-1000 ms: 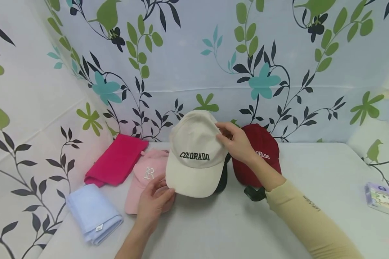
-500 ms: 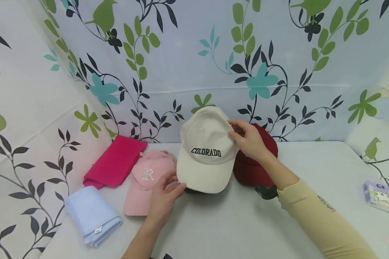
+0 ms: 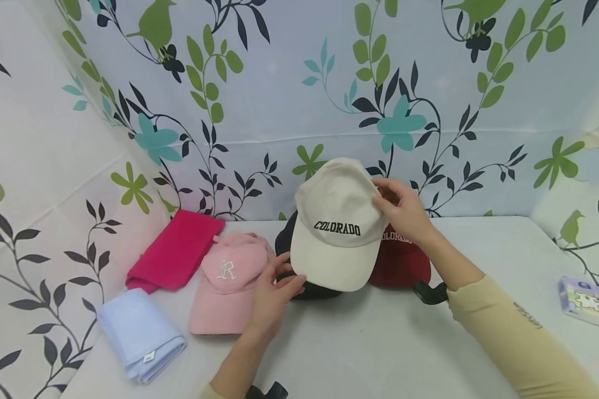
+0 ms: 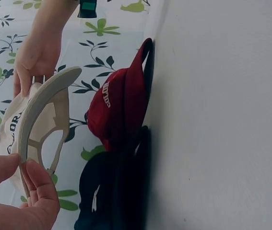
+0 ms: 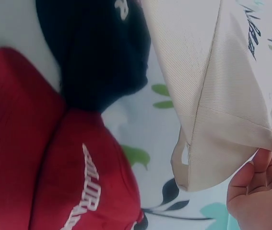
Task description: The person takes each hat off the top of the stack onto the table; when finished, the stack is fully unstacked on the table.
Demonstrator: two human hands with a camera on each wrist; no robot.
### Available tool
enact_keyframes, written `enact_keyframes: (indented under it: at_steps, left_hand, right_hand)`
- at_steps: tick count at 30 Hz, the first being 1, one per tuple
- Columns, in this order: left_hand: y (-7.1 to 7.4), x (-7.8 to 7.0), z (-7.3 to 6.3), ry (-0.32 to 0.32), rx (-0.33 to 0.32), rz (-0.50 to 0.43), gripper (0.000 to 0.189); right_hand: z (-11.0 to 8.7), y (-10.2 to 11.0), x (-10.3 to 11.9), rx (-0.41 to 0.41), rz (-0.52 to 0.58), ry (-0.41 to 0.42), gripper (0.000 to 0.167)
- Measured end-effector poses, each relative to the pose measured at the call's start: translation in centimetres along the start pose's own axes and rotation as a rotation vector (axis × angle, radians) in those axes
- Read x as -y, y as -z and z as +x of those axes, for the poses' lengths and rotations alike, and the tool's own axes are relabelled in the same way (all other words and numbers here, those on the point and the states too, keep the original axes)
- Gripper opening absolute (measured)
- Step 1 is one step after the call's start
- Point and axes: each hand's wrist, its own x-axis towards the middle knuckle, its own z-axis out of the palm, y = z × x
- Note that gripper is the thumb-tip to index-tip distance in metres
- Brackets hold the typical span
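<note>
A cream baseball cap lettered COLORADO is held up between both hands, brim toward me. My left hand pinches the brim's left edge between thumb and fingers, as the left wrist view shows. At the crown's upper right, my right hand pinches the fabric. Behind and below it are a dark navy cap and a dark red cap, both on the table. In the left wrist view the cream cap hangs apart from them, its back strap opening showing. A pink cap lies left of my left hand.
Folded cloths, one bright pink and one light blue, lie on the left of the white table. A small purple-and-white pack is at the far right. A leaf-patterned curtain hangs behind the table.
Both hands have carried the cream cap to the right and slightly up, from beside the pink cap to in front of the navy and red caps. The grip looks the same.
</note>
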Motion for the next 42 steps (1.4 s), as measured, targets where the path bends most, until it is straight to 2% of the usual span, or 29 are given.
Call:
enact_keyframes:
  at_steps: [7,15,32,37,42]
  left_hand:
    - [-1.8,0.2,0.4,-0.017,0.015,-0.023,0.061]
    - [-4.0,0.8,0.9,-0.041,0.053,-0.038,0.059]
    - [-8.2,2.1,1.7,-0.048,0.057,-0.046,0.055]
    - [-9.7,2.8,1.7,-0.037,0.049,-0.069,0.055]
    - [-11.0,3.4,1.5,-0.05,0.07,-0.113,0.056]
  right_hand:
    - [-0.3,1.7,-0.4,-0.032,-0.049,0.031,0.035]
    - [-0.7,4.0,-0.9,-0.05,-0.096,0.019,0.035]
    - [-1.4,7.3,-2.3,-0.133,-0.182,0.023,0.034]
    - [-1.8,8.2,-2.9,-0.152,-0.2,0.005,0.033]
    - [-2.1,8.8,-3.7,-0.189,-0.227,-0.028,0.033]
